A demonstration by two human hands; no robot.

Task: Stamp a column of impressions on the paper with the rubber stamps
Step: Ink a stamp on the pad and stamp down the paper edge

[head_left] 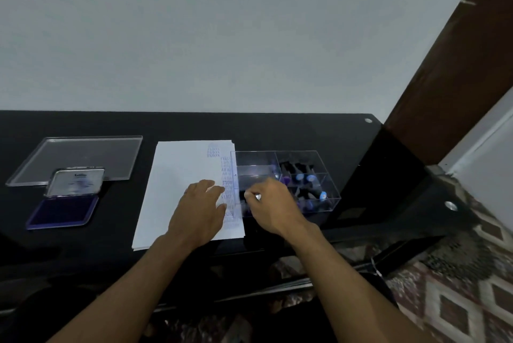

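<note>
- Head view, hands: the left hand (201,210) lies flat on the paper (180,190), fingers straight and spread, pressing the sheet down near its right edge; the right hand (270,205) is curled with its fingertips down in the near-left compartment of the clear acrylic organiser (330,190), seemingly closing on a rubber stamp there; a small bright glint shows at the fingers, but whether a stamp is actually gripped I cannot tell.
- Head view, task things: the paper sits mid-desk on the black table (277,129), touching the organiser on its right; the other rubber stamps (304,176) lie in the organiser's right-hand compartments, dark handles and bluish faces; the open ink pad (63,210) sits well apart to the left, its lid propped up behind it, with a clear acrylic sheet (80,159) beyond.
- Doing the step well, as I judge it: take the stamp by its handle, not its inked face; keep the left palm holding the sheet so it cannot slide; ink evenly on the pad, then press straight down just below the last mark, without rocking.
- Orientation: the paper's long axis runs away from the person, tilted slightly to the right; the column of impressions (228,184) follows the right edge along that axis, with a few marks offset to the left at the far end; the print is too blurred to read fully.
</note>
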